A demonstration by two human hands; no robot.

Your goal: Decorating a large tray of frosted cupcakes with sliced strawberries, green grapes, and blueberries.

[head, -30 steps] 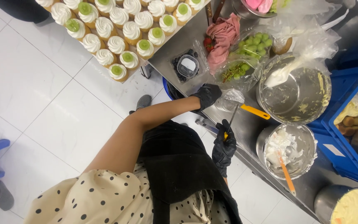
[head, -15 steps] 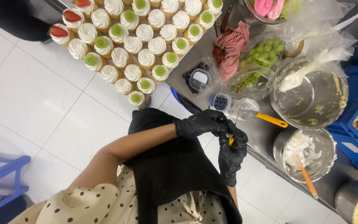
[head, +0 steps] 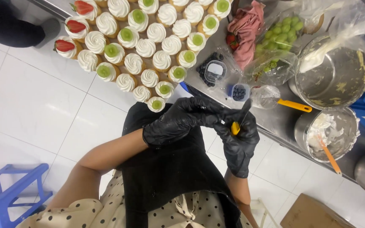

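Note:
My right hand (head: 239, 143), in a black glove, grips a small knife with a yellow handle (head: 235, 127), its dark blade pointing up. In front of my black apron, my left hand (head: 178, 122), also in a black glove, reaches across and its fingertips meet the right hand at the knife. I cannot tell whether something small sits between the left fingers. Both hands hover just off the edge of the steel table (head: 275, 120). A small tub of blueberries (head: 238, 92) stands on the table right above them.
Rows of cream-topped cupcakes (head: 145, 47) with green fruit slices or strawberries fill the upper left. A bag of green grapes (head: 284, 29), a pink cloth (head: 248, 25), and steel bowls (head: 339, 76) with cream and orange-handled spatulas (head: 294, 104) crowd the table. A blue stool (head: 5, 190) stands on the floor.
My left hand drew back from the table towards my right hand and now touches it at the knife. The view shifted, bringing more cupcakes into sight.

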